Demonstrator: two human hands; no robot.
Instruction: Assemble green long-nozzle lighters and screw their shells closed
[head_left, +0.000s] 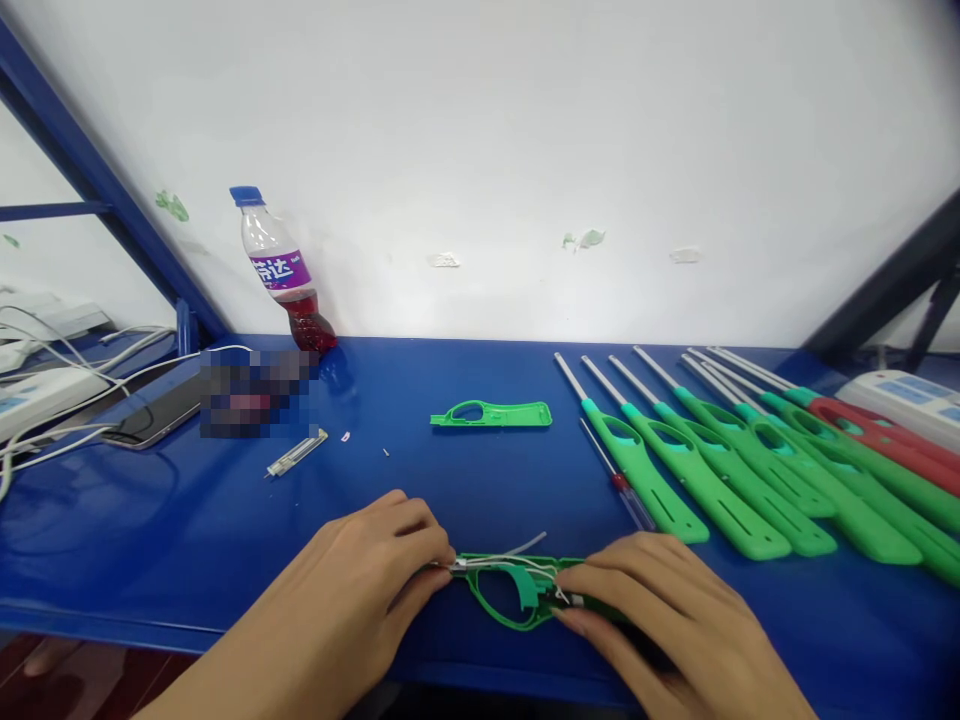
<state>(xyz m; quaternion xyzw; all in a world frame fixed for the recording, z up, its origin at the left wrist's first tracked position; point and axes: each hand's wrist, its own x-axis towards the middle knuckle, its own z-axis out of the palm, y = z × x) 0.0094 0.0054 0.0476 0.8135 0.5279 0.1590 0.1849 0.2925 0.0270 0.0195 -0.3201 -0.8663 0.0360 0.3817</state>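
Note:
An open green lighter casing [487, 606] lies near the table's front edge, with a teal trigger [523, 588] and thin white wires inside it. My left hand [382, 570] pinches the casing's narrow left end between thumb and fingers. Over the wider right part, my right hand [645, 600] has its thumb and fingers closed on the casing and the parts inside; its palm hides much of that end. A loose clear tube [531, 543] sticks up behind the casing. Farther back lies a separate green casing half [510, 415], hollow side up.
Several green lighters [652, 470] and red ones [892, 435] lie at the right, beside a screwdriver [619, 480]. At the left are a leaning bottle [281, 270], a phone [161, 405], cables, a power strip [45, 395] and a small clear packet [298, 453]. A white wall stands behind.

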